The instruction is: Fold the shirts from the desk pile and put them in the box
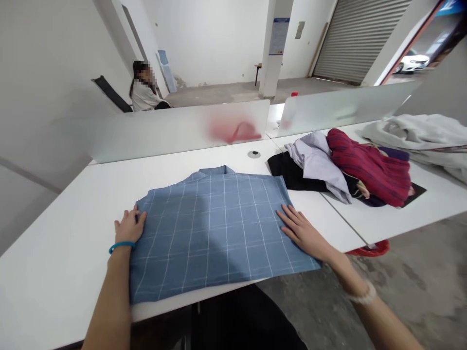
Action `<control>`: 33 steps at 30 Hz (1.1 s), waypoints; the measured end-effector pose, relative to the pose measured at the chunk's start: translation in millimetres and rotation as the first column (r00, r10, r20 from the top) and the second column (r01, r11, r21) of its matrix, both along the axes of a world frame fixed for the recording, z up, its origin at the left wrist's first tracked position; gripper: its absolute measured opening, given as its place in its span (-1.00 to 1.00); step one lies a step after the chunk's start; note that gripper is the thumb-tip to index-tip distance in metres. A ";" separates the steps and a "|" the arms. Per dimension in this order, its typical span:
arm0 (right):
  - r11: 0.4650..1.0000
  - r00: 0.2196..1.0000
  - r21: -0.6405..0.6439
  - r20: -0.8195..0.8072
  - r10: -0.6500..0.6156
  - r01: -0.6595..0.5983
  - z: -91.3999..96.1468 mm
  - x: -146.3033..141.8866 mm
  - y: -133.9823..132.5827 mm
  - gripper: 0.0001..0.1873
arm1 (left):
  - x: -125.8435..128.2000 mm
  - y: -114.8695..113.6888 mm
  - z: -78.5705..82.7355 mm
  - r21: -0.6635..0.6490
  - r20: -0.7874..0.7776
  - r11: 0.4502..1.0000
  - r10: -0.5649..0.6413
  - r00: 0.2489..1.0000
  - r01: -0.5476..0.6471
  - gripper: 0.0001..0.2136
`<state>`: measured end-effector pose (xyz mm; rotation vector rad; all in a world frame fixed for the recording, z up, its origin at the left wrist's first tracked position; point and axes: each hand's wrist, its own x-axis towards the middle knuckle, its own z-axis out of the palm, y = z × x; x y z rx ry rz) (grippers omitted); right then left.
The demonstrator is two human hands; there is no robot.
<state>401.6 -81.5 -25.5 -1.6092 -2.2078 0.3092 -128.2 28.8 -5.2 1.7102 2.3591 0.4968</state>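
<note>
My left hand (129, 226) and right hand (304, 232) lie spread open, pressing the sides of the blue checked shirt (211, 238), which overhangs the near edge of the desk (54, 272).

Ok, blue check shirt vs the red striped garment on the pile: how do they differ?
The blue checked shirt lies flat and squared, collar at the far side; the red striped garment sits bunched atop the heap. The shirt has a pale windowpane check, the red one fine dark stripes. The left hand and right hand rest on the shirt, not the red garment. Both are cloth on white tabletops.
</note>
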 end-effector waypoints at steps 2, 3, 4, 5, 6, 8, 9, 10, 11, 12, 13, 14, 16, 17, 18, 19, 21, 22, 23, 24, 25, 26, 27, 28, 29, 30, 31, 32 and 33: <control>0.998 0.985 -0.022 -0.161 -0.064 0.061 4.1 -1.2 -47.1 -0.51 | 1.4 -0.6 1.4 -0.013 -0.003 1.000 -0.012 1.000 0.012 -0.76; 0.993 0.957 -0.042 -0.262 -0.122 0.115 5.4 -3.9 -68.7 -0.56 | 1.8 -0.6 1.6 -0.020 -0.002 1.000 -0.016 1.000 0.016 -0.75; 0.977 0.901 -0.066 -0.378 -0.212 0.202 5.8 -7.3 -87.9 -0.61 | 2.0 -0.6 1.5 -0.025 -0.005 0.999 -0.019 1.000 0.019 -0.74; 0.944 0.808 -0.103 -0.494 -0.323 0.314 5.0 -10.8 -104.3 -0.65 | 1.8 -0.4 1.0 -0.027 -0.014 0.999 -0.023 1.000 0.023 -0.73; 0.886 0.674 -0.152 -0.596 -0.436 0.439 3.2 -14.0 -117.3 -0.67 | 1.6 -0.1 0.5 -0.025 -0.036 0.999 -0.027 0.999 0.026 -0.71; 0.731 0.364 -0.287 -0.720 -0.591 0.620 -3.1 -18.7 -132.7 -0.63 | 1.1 0.7 -0.1 -0.016 -0.098 0.999 -0.034 0.995 0.032 -0.66; 0.680 0.245 -0.366 -0.740 -0.627 0.636 -6.7 -20.2 -135.5 -0.58 | 1.5 1.1 0.3 -0.012 -0.127 0.999 -0.034 0.991 0.032 -0.63; 0.665 0.165 -0.447 -0.743 -0.648 0.598 -10.0 -21.4 -135.8 -0.53 | 2.7 1.3 1.7 -0.004 -0.158 0.999 -0.034 0.987 0.034 -0.61; 0.676 0.115 -0.527 -0.739 -0.664 0.516 -12.5 -22.5 -134.2 -0.49 | 5.2 1.3 4.0 0.014 -0.193 0.999 -0.037 0.981 0.040 -0.59; 0.694 0.082 -0.598 -0.731 -0.678 0.400 -14.1 -23.7 -131.3 -0.48 | 9.5 1.1 7.4 0.043 -0.233 0.997 -0.045 0.971 0.057 -0.57; 0.702 0.058 -0.654 -0.719 -0.693 0.283 -14.6 -25.2 -127.8 -0.47 | 15.8 0.8 11.6 0.081 -0.273 0.993 -0.060 0.960 0.084 -0.56; 0.699 0.038 -0.691 -0.706 -0.707 0.184 -14.1 -27.0 -124.2 -0.47 | 24.7 0.4 16.5 0.116 -0.313 0.985 -0.087 0.946 0.130 -0.55; 0.683 0.026 -0.728 -0.683 -0.730 0.065 -11.0 -31.6 -117.8 -0.45 | 50.8 0.7 26.7 0.153 -0.372 0.956 -0.178 0.911 0.249 -0.54; 0.681 0.036 -0.731 -0.680 -0.732 0.036 -9.0 -34.1 -115.4 -0.45 | 67.8 1.7 31.2 0.143 -0.381 0.939 -0.240 0.893 0.313 -0.53; 0.689 0.052 -0.724 -0.688 -0.724 0.019 -7.2 -36.7 -113.4 -0.44 | 86.9 3.5 34.7 0.122 -0.391 0.921 -0.299 0.871 0.371 -0.52; 0.704 0.064 -0.711 -0.702 -0.709 0.007 -5.7 -39.2 -112.0 -0.44 | 107.6 6.1 36.9 0.093 -0.398 0.900 -0.359 0.845 0.426 -0.50; 0.745 0.064 -0.666 -0.743 -0.666 0.027 -4.2 -43.5 -111.1 -0.45 | 150.4 13.2 36.8 0.053 -0.392 0.862 -0.447 0.804 0.505 -0.48; 0.765 0.059 -0.641 -0.763 -0.644 0.064 -4.2 -45.2 -111.9 -0.47 | 170.9 17.0 34.4 0.038 -0.379 0.848 -0.478 0.793 0.529 -0.47; 0.777 0.055 -0.619 -0.777 -0.627 0.117 -4.5 -46.7 -113.4 -0.49 | 189.6 20.6 30.5 0.028 -0.364 0.838 -0.500 0.786 0.546 -0.46; 0.777 0.053 -0.603 -0.783 -0.620 0.182 -5.0 -48.0 -115.7 -0.52 | 206.1 23.7 25.4 0.016 -0.345 0.832 -0.516 0.784 0.554 -0.45; 0.765 0.046 -0.592 -0.783 -0.621 0.254 -5.6 -49.2 -118.4 -0.54 | 219.7 26.2 19.3 0.001 -0.320 0.831 -0.528 0.787 0.557 -0.44; 0.745 0.031 -0.584 -0.780 -0.625 0.324 -6.0 -50.7 -121.3 -0.56 | 230.3 28.1 12.8 -0.016 -0.290 0.830 -0.537 0.792 0.557 -0.43; 0.722 0.006 -0.578 -0.779 -0.627 0.380 -6.1 -52.4 -123.8 -0.58 | 237.9 29.3 6.2 -0.031 -0.258 0.830 -0.544 0.798 0.556 -0.42; 0.702 -0.028 -0.576 -0.781 -0.624 0.420 -5.7 -54.6 -125.4 -0.59 | 242.7 30.1 0.1 -0.039 -0.224 0.830 -0.549 0.805 0.556 -0.41; 0.689 -0.062 -0.575 -0.786 -0.615 0.441 -4.6 -57.3 -125.9 -0.59 | 245.3 30.6 -5.1 -0.040 -0.193 0.829 -0.554 0.810 0.557 -0.40; 0.683 -0.095 -0.571 -0.794 -0.600 0.455 -2.7 -60.5 -125.0 -0.60 | 246.1 30.8 -9.1 -0.032 -0.170 0.828 -0.557 0.813 0.560 -0.40; 0.682 -0.124 -0.564 -0.805 -0.581 0.465 -0.1 -64.2 -122.6 -0.60 | 245.8 30.8 -11.9 -0.020 -0.156 0.826 -0.559 0.814 0.563 -0.39; 0.688 -0.146 -0.552 -0.818 -0.556 0.472 3.3 -68.2 -118.9 -0.62 | 244.9 30.7 -13.5 -0.011 -0.148 0.824 -0.561 0.814 0.566 -0.39; 0.702 -0.157 -0.532 -0.835 -0.527 0.473 7.2 -72.4 -114.2 -0.65 | 243.9 30.5 -14.1 -0.004 -0.137 0.823 -0.563 0.815 0.567 -0.39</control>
